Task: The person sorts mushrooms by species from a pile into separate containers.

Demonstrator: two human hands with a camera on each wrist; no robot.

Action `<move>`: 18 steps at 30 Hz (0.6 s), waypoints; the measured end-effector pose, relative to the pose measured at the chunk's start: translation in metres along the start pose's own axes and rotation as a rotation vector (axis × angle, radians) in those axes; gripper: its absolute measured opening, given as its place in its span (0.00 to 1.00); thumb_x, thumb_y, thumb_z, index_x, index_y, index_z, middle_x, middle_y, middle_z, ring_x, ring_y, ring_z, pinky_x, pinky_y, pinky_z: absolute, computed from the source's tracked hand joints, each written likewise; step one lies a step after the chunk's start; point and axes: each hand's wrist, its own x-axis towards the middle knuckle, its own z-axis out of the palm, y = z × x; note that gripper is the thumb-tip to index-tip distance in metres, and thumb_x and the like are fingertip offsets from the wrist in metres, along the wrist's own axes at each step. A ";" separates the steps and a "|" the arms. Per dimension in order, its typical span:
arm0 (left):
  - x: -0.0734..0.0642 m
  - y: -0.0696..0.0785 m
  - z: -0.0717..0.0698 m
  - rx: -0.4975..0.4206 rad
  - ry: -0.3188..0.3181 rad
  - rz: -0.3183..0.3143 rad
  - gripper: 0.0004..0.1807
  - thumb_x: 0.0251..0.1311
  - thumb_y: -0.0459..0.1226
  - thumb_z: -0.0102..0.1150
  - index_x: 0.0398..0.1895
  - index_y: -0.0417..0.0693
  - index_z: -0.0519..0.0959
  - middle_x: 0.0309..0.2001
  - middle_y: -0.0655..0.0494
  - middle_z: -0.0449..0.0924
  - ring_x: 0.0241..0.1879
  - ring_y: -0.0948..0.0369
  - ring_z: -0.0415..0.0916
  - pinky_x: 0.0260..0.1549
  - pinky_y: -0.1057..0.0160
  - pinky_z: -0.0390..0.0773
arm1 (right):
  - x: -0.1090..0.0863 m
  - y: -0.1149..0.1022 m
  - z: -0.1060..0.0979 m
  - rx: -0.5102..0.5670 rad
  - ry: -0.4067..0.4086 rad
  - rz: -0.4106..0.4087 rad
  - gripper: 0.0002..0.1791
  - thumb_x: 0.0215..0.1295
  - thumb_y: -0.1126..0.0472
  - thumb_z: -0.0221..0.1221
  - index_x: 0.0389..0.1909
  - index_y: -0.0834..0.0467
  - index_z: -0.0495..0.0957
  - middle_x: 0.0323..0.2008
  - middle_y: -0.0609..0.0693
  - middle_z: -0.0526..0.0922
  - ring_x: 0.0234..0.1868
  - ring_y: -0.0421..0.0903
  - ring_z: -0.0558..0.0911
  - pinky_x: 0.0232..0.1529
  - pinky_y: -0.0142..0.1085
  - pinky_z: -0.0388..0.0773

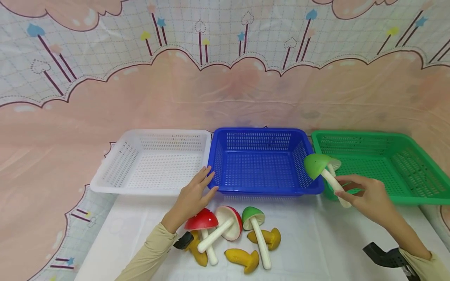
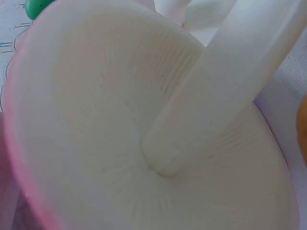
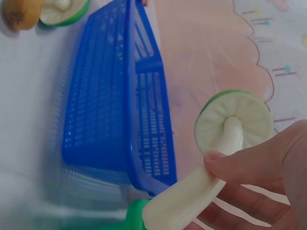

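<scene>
My right hand (image 1: 369,197) pinches a green-capped toy mushroom (image 1: 333,181) by its white stem, over the seam between the blue basket (image 1: 267,193) and green basket (image 1: 372,134). A second piece of green cap and stem shows behind it in the head view; the right wrist view shows one mushroom (image 3: 182,199) between thumb and fingers. My left hand (image 1: 192,197) is empty, its fingers extended by the blue basket's left rim. Below it lie red-capped mushrooms (image 1: 202,220), one showing its pale underside (image 2: 105,120) close up in the left wrist view.
A white basket (image 1: 105,187) stands left of the blue one, all three in a row. Another green mushroom (image 1: 260,238) and several brownish-yellow mushrooms (image 1: 242,259) lie on the white tabletop (image 1: 302,242). A patterned cloth (image 1: 225,89) hangs behind.
</scene>
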 end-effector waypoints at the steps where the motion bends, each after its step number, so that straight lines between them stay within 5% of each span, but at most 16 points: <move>1: 0.000 0.000 0.000 -0.001 -0.001 -0.001 0.29 0.65 0.47 0.55 0.64 0.39 0.69 0.69 0.46 0.61 0.70 0.52 0.52 0.58 0.49 0.67 | 0.001 0.001 -0.002 0.002 0.003 0.004 0.18 0.44 0.72 0.71 0.40 0.63 0.82 0.30 0.56 0.84 0.28 0.27 0.77 0.23 0.25 0.78; 18: 0.000 0.001 -0.003 -0.019 0.008 0.008 0.29 0.64 0.44 0.56 0.63 0.38 0.69 0.68 0.45 0.61 0.69 0.50 0.54 0.57 0.49 0.67 | 0.015 0.028 -0.032 -0.090 -0.021 0.122 0.17 0.52 0.64 0.69 0.44 0.63 0.81 0.31 0.58 0.84 0.27 0.23 0.76 0.18 0.31 0.71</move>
